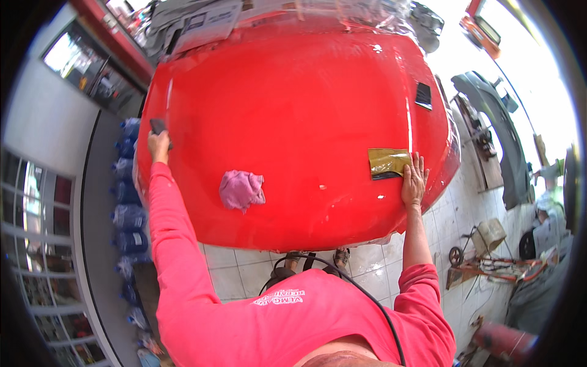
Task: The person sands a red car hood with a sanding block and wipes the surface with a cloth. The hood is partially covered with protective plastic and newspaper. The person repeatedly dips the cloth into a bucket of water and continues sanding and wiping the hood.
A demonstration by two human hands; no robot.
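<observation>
A glossy red car hood (293, 122) spreads out before me. At its left edge my left hand (159, 145) is closed on a dark sanding pad (158, 126), pressed against the paint. My right hand (414, 178) lies flat on the right side of the hood, fingers stretched out. Touching or just beside those fingers is a yellow-brown sheet (388, 161) with a dark lower edge, which looks like sandpaper. A crumpled pink cloth (242, 190) rests on the hood between my arms. Farther up on the right lies a small black sheet (423, 96).
Paper and plastic masking (208, 24) covers the car beyond the hood. Several blue water jugs (129, 217) line the wall at left. On the right stand a grey bumper (498, 134) and a small wheeled cart (483, 241). A black hose (367, 293) crosses my body.
</observation>
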